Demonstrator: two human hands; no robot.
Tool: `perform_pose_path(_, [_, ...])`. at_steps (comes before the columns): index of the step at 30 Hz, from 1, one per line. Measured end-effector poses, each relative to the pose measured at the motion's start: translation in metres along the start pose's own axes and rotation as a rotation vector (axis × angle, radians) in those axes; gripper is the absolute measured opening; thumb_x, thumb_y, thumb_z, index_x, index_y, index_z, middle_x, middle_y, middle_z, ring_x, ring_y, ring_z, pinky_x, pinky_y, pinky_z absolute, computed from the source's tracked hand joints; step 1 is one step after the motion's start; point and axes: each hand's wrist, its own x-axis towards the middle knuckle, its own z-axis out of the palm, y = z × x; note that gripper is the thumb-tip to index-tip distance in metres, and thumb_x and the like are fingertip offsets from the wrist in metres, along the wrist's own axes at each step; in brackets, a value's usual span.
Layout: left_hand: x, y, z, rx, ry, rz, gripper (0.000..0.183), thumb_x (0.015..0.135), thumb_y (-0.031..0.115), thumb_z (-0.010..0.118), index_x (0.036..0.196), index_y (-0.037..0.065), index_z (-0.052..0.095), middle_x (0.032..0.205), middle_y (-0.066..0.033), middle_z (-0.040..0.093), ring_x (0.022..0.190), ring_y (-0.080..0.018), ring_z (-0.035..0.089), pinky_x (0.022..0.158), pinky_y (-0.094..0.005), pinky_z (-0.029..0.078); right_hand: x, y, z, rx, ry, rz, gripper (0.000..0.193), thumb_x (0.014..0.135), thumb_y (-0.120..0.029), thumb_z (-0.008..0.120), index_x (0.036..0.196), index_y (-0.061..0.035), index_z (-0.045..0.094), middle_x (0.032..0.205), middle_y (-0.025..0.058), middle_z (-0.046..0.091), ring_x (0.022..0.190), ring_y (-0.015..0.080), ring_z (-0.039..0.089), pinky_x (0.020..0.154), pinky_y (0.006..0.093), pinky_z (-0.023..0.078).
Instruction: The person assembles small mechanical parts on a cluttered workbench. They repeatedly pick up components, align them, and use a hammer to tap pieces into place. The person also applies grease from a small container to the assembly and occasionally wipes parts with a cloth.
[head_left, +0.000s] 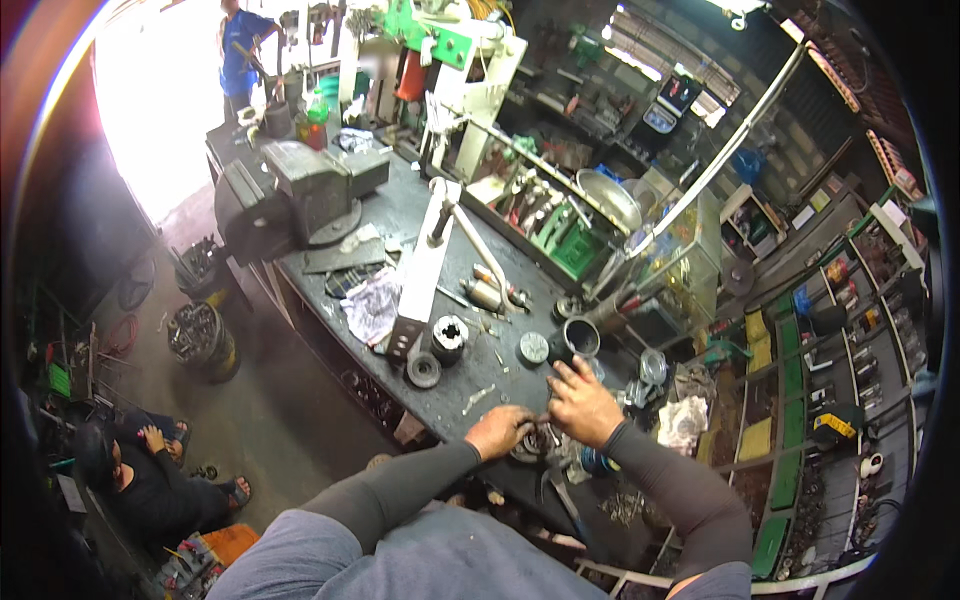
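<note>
On the near edge of the dark workbench (400,190), my two hands meet over a round metal part (530,449), which they partly cover. My left hand (500,431) has its fingers curled in a pinch at the part's far side; what they grip is too small to make out. Beside it, my right hand (584,402) has its fingers stretched forward and apart, its inner side close to the left fingertips. Past the hands stand a silver disc-shaped part (533,348) and a dark open cylinder (580,338). A plier-like tool (569,503) lies nearer me.
A large vise (310,190) occupies the bench's far left. A white metal upright (425,280) stands near a slotted cylinder (450,333), a ring (423,370) and rags (373,305). Buckets of scrap (203,340) stand on the floor. One person (150,480) sits lower left; another (243,55) stands beyond.
</note>
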Motion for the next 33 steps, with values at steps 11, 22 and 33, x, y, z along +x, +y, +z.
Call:
perform_pose_path(11, [0.002, -0.013, 0.010, -0.037, -0.137, -0.012, 0.031, 0.101, 0.020, 0.071, 0.126, 0.002, 0.073, 0.122, -0.0226, 0.075, 0.114, -0.0453, 0.072, 0.099, -0.0512, 0.058, -0.005, -0.006, -0.003, -0.027, -0.237, -0.291, 0.040, 0.100, -0.031, 0.066, 0.135, -0.0152, 0.076, 0.148, 0.0099, 0.068, 0.151, 0.0345, 0.053, 0.125, 0.0685, 0.033])
perform_pose_path(22, [0.003, 0.001, -0.011, -0.143, -0.143, -0.106, 0.019, 0.104, 0.022, 0.069, 0.111, 0.005, 0.072, 0.110, -0.0218, 0.076, 0.107, -0.0450, 0.072, 0.090, -0.0515, 0.057, 0.007, -0.020, 0.083, 0.344, 0.006, 0.236, 0.035, 0.101, -0.040, 0.070, 0.088, -0.0084, 0.079, 0.073, 0.0228, 0.073, 0.069, 0.0461, 0.074, 0.064, 0.0592, 0.059])
perform_pose_path(33, [-0.015, 0.020, -0.014, 0.448, -0.345, -0.039, 0.073, 0.084, 0.046, 0.088, 0.137, 0.002, 0.062, 0.144, -0.0165, 0.064, 0.135, -0.0361, 0.060, 0.109, -0.0507, 0.049, 0.021, -0.073, 0.055, 0.258, -0.072, 0.596, 0.036, 0.108, -0.034, 0.055, 0.098, -0.0045, 0.074, 0.094, 0.0218, 0.079, 0.086, 0.0454, 0.077, 0.077, 0.0594, 0.060])
